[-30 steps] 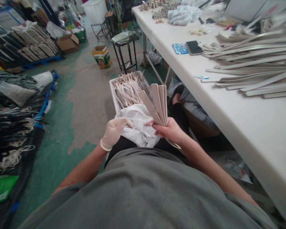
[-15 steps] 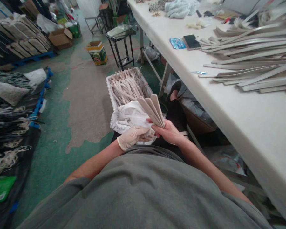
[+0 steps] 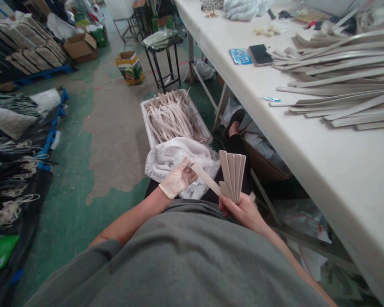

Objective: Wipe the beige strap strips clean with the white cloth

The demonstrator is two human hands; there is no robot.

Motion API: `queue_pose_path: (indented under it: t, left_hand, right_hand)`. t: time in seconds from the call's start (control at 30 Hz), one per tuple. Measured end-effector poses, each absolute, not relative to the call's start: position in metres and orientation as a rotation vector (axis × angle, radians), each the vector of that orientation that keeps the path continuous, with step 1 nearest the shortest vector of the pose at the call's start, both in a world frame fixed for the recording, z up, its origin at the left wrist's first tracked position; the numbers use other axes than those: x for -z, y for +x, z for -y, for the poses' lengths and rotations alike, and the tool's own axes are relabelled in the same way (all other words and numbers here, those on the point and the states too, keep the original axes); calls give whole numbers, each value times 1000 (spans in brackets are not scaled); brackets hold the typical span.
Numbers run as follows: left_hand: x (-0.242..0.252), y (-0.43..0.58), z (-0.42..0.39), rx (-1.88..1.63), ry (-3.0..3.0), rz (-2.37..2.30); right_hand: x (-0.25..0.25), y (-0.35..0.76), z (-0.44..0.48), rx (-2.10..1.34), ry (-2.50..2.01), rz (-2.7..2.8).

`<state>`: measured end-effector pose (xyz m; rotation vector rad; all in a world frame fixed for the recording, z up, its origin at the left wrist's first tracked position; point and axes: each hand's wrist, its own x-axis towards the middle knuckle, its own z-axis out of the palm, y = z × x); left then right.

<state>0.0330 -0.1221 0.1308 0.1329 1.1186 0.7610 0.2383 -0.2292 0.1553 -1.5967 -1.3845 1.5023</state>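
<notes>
My right hand (image 3: 240, 209) is closed around the lower ends of several flat beige strips (image 3: 233, 172), fanned out and pointing up. One strip (image 3: 206, 179) slants away to the left, its tip close to my left fingers. My left hand (image 3: 179, 177), in a thin whitish glove, is open with the palm turned up and fingers spread. It lies over a white plastic sack (image 3: 160, 160) in my lap, whose mouth shows crumpled white scraps. Just beyond the sack stands a white crate (image 3: 146, 123) full of long, narrow beige strips (image 3: 173, 115).
On the right, a long white table (image 3: 307, 157) bears a heap of long beige strips (image 3: 342, 76), a dark flat case (image 3: 260, 55) and a blue packet (image 3: 240, 56). A black stool (image 3: 161, 55) and an open carton (image 3: 129, 68) stand ahead. Loaded pallets (image 3: 53, 140) line the left.
My right hand has moved right and down with the strips, now fanned wider, one angled left. My left hand has opened, palm up, and come apart from the right.
</notes>
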Motion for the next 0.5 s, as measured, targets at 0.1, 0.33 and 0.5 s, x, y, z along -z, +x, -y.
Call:
queue_pose_path:
  t: [0.1,0.33,0.5]
  left_hand:
    - [-132,32,122,-759,192,-1105]
    - [-133,37,125,-825,63,-1065]
    - [-132,38,123,-851,14,-1056]
  right_hand:
    - [-151,238,227,-1312,-1689,1474]
    - [-132,234,225,-1113,-1736,1660]
    - [-131,237,229,-1107,-1761,1648]
